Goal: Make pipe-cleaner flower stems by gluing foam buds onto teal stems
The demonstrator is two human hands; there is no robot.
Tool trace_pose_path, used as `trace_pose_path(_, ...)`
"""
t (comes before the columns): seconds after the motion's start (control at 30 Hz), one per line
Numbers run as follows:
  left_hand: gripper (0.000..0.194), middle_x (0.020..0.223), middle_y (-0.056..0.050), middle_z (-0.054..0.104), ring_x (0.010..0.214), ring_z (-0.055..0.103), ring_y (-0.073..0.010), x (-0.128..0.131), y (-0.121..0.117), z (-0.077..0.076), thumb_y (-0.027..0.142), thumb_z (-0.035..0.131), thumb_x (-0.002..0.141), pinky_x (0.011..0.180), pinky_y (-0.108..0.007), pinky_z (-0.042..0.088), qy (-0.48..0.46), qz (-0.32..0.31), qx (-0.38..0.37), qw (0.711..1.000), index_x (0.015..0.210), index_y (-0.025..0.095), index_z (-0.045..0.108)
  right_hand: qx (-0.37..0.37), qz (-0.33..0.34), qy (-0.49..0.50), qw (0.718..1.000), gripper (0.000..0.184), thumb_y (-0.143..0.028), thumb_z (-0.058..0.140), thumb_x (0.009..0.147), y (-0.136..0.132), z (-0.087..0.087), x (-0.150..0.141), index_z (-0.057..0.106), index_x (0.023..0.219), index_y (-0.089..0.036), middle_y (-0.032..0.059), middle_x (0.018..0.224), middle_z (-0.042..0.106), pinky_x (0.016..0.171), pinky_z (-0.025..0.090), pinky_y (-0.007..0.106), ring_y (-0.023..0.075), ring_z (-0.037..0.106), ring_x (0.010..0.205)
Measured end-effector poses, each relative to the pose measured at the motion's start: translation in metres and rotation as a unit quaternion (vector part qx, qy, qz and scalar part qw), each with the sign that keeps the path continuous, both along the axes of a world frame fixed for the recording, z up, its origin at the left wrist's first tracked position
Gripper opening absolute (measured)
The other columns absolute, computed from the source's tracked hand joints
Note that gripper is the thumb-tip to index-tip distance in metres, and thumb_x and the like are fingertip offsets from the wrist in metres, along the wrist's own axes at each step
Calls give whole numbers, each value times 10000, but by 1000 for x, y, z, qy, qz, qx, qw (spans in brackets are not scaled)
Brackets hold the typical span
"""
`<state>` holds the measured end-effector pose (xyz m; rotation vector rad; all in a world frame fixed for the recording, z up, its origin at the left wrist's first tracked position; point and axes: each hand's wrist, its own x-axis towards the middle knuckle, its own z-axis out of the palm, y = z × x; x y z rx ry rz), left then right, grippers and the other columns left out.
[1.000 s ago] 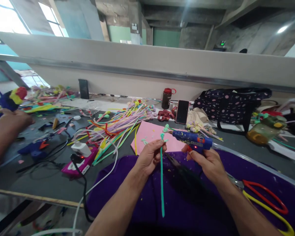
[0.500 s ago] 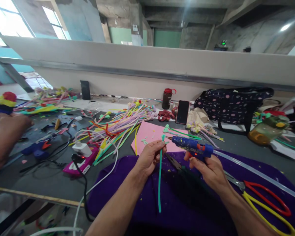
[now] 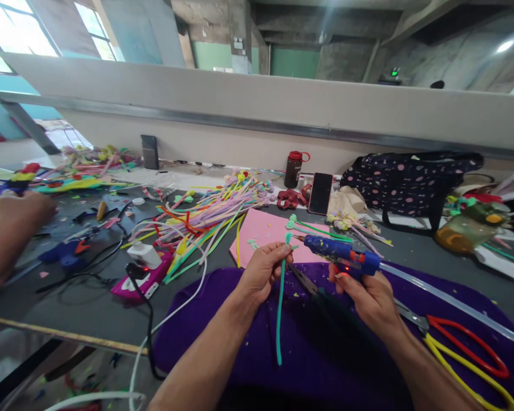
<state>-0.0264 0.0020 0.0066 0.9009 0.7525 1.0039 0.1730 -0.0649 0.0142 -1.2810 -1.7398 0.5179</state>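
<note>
here, left hand: closed on a teal stem, held upright.
right hand: gripped around a blue glue gun, nozzle pointed left, near the stem's top.
near right: scissors laid on purple cloth.

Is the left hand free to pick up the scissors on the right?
Probably not as things stand: the left hand pinches a green stem, and the scissors lie beyond the right hand, which holds the glue gun across the way.
</note>
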Motion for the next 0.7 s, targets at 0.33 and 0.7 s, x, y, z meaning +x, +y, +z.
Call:
trace_pose_path(0.33,238,504,35,475,332,298,13,0,-1,2,328,630,696,303,-109,175,3,-10,-2,1000,618,113,564,4,-15,-23,1000,225,-356,477,838,1,-4,2,603,735,-200,20,717,635,582,408,267,188,576,660)
trace_pose_path(0.7,237,512,31,499,329,293,13,0,-1,1,331,641,682,304,-116,170,5,-4,-2,1000,616,116,567,23,-10,-53,998,273,-358,463,844,3,-2,0,570,647,-201,22,703,628,594,409,265,175,557,635)
